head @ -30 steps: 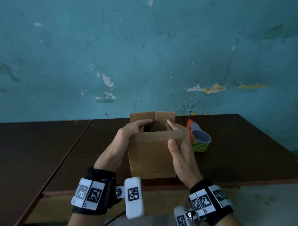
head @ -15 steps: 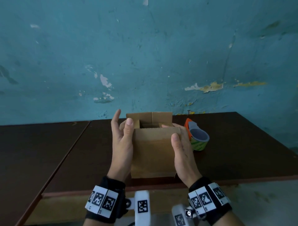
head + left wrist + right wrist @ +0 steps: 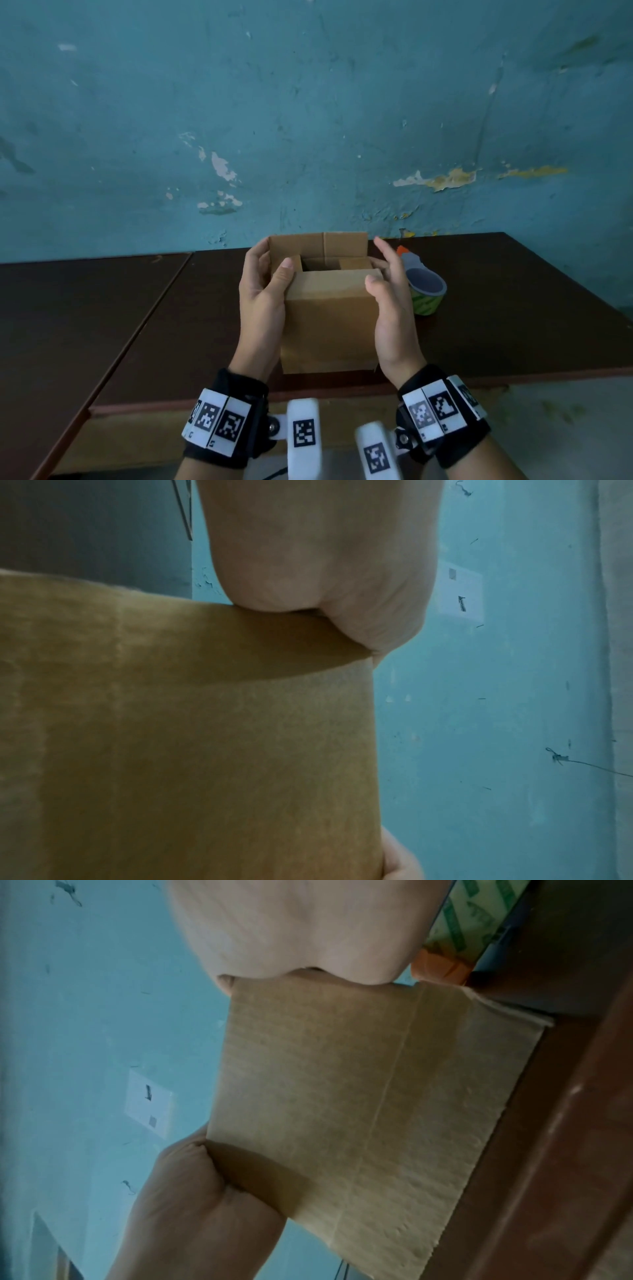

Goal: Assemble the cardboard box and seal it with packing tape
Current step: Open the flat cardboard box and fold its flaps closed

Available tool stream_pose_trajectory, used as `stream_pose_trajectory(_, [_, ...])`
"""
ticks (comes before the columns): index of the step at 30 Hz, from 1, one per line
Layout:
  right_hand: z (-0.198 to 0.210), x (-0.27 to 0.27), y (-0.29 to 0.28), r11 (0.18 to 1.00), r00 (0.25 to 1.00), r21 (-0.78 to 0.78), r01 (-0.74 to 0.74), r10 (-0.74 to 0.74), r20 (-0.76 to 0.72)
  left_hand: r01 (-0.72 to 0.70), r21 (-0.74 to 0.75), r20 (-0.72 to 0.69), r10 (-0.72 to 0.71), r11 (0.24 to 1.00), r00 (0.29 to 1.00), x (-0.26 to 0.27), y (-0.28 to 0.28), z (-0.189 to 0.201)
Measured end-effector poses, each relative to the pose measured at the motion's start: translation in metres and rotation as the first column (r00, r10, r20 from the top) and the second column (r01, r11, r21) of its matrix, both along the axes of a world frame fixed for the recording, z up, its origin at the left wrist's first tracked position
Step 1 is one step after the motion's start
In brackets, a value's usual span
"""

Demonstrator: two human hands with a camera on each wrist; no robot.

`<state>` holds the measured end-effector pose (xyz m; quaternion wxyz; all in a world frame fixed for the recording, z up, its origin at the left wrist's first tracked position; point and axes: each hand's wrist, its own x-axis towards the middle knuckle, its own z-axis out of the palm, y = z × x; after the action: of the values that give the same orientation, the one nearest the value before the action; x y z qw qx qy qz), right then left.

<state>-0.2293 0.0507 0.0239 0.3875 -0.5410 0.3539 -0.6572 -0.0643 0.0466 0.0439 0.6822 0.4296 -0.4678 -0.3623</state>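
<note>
A small brown cardboard box (image 3: 329,318) stands upright near the table's front edge, its top open. The far flap stands up, and both side flaps lie folded inward. My left hand (image 3: 272,257) grips the box's left top corner, thumb on the near wall, fingers curled round the left side. My right hand (image 3: 376,263) holds the right top corner, thumb on the near wall, one finger on the right flap, index finger raised. In the wrist views the box (image 3: 188,750) (image 3: 359,1110) fills the frame under each palm. The tape roll (image 3: 426,291), with an orange dispenser, sits just right of the box.
The dark brown table (image 3: 496,308) butts against a blue peeling wall (image 3: 308,120). A second dark table (image 3: 85,308) adjoins on the left. The tape roll (image 3: 479,912) lies close behind my right hand. The table's front edge runs just below the box.
My left hand left the box's opening, lay flat on the left side, and now curls round the left top corner. The right fingers lifted. The side flaps now lie folded inward.
</note>
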Motion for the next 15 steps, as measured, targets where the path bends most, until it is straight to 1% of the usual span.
stream_pose_trajectory(6, [0.0043, -0.0016, -0.0049, 0.999, 0.997, -0.007, -0.050, 0.051, 0.060, 0.053, 0.010, -0.013, -0.053, 0.999, 0.999, 0.0049, -0.0026, 0.0025])
stream_pose_trajectory(9, [0.0045, -0.0020, -0.0080, 0.999, 0.994, -0.034, -0.035, 0.039, 0.106, 0.075, -0.012, -0.008, -0.076, 0.997, 0.997, 0.0064, -0.0032, 0.0021])
stream_pose_trajectory(13, [0.0007, -0.0004, -0.0081, 0.997, 0.997, -0.073, -0.001, 0.006, 0.072, 0.026, -0.083, 0.045, -0.023, 0.996, 0.999, 0.0050, -0.0014, 0.0008])
stream_pose_trajectory(15, [-0.0008, 0.0009, -0.0074, 0.997, 0.998, -0.080, 0.014, -0.010, 0.054, 0.014, -0.092, 0.051, -0.009, 0.996, 0.999, 0.0060, -0.0007, 0.0015])
